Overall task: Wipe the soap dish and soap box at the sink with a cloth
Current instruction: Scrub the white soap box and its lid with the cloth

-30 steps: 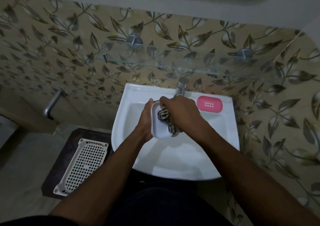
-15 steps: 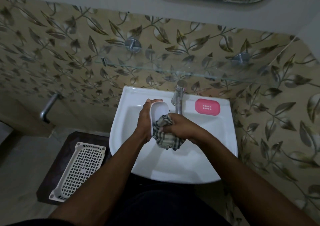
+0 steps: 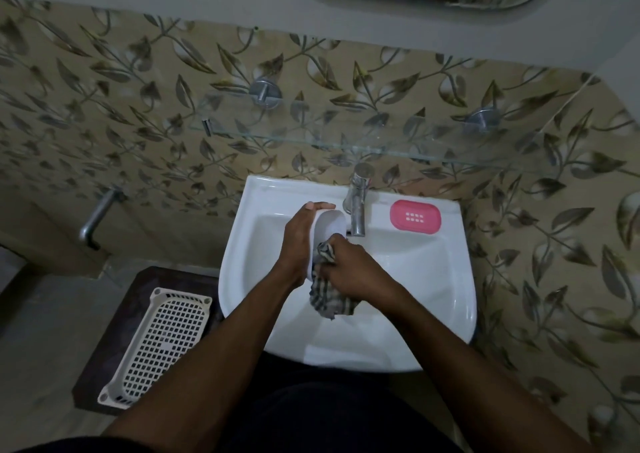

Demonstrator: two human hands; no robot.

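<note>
Left hand (image 3: 298, 244) clamped round the white box (image 3: 329, 225), right hand (image 3: 349, 267) bunching the cloth (image 3: 329, 300) inside: best braced firmly over the sink (image 3: 433, 279), swept corner to corner.

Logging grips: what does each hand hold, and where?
Left hand: white plastic soap box, by its left edge. Right hand: bunched checked cloth.

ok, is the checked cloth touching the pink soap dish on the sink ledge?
Apart. In the head view the cloth is bunched in the right hand over the basin, while the pink soap dish sits on the ledge beyond the tap, with bare white sink between.
</note>
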